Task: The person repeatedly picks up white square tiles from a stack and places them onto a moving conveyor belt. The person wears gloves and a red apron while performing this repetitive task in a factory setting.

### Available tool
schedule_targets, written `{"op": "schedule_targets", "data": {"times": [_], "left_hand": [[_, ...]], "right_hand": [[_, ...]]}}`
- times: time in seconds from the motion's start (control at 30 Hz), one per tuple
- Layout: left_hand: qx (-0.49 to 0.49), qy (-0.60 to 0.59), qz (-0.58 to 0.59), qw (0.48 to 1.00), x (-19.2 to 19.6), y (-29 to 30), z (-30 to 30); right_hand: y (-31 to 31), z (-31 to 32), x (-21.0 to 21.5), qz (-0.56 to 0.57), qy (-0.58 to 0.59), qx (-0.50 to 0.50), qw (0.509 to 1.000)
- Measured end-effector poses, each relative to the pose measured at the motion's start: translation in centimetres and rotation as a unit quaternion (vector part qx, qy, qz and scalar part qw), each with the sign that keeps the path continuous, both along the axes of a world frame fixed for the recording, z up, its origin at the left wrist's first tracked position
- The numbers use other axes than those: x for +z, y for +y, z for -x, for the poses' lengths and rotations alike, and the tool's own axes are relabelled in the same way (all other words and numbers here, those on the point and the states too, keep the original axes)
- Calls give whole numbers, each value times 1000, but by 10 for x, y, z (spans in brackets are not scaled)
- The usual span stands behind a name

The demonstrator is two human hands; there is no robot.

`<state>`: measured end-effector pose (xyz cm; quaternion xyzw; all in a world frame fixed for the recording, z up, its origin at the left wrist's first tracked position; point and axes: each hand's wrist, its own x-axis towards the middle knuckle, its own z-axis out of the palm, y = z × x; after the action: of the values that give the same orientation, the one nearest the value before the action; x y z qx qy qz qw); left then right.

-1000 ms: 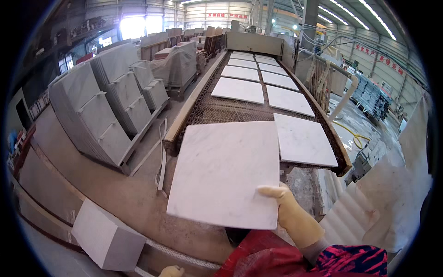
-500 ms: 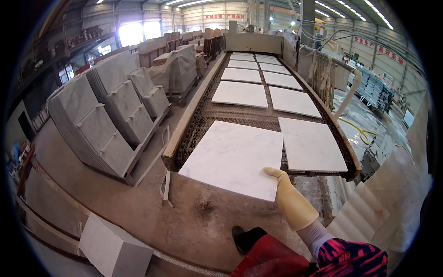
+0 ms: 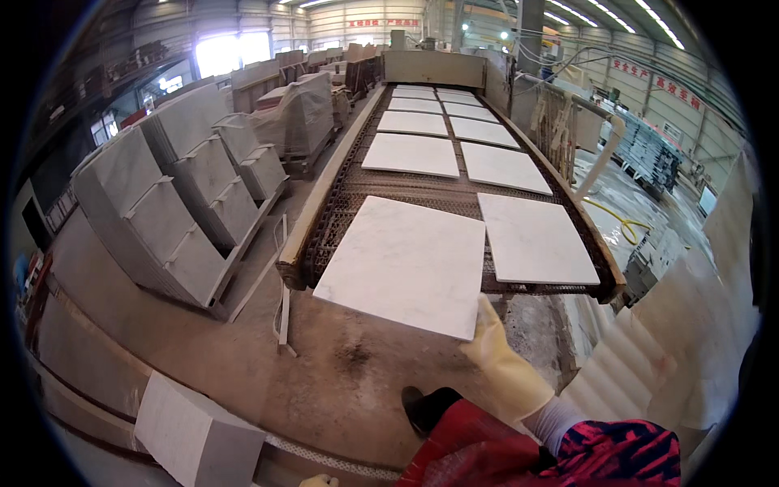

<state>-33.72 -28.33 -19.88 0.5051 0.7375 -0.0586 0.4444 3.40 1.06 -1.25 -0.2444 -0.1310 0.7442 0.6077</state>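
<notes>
My right hand (image 3: 505, 361), in a pale yellow rubber glove, is at the near right corner of a white, faintly veined stone slab (image 3: 406, 264). Its thumb points up along the slab's right edge, and the other fingers cup the corner from the near side, partly hidden. Flat on the conveyor (image 3: 357, 180), the slab lies with its near part jutting past the front end. Beside it on the right rests a second white slab (image 3: 537, 240). Only a bit of my left glove (image 3: 319, 481) shows at the lower edge; its fingers cannot be made out.
More white slabs (image 3: 411, 154) lie in two rows farther up the conveyor. Stone slabs (image 3: 134, 191) lean in stacks on a rack at the left. A pale stone block (image 3: 199, 430) stands at the lower left. Translucent sheeting (image 3: 657, 349) hangs at the right.
My right thumb has come off the slab's top face to its right edge, and the hand sits lower at the corner. My left glove has appeared at the bottom. The view has shifted slightly.
</notes>
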Motion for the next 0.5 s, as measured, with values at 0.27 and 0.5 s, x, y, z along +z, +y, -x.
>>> {"op": "schedule_targets", "data": {"times": [0.27,0.5], "left_hand": [[30,-12,16,999,8,-1,-2],[-27,17,-13,999,-14,2,10]], "right_hand": [[-34,29,-8,36,67,116,990],[-9,24,-8,42,-27,19,999]]}}
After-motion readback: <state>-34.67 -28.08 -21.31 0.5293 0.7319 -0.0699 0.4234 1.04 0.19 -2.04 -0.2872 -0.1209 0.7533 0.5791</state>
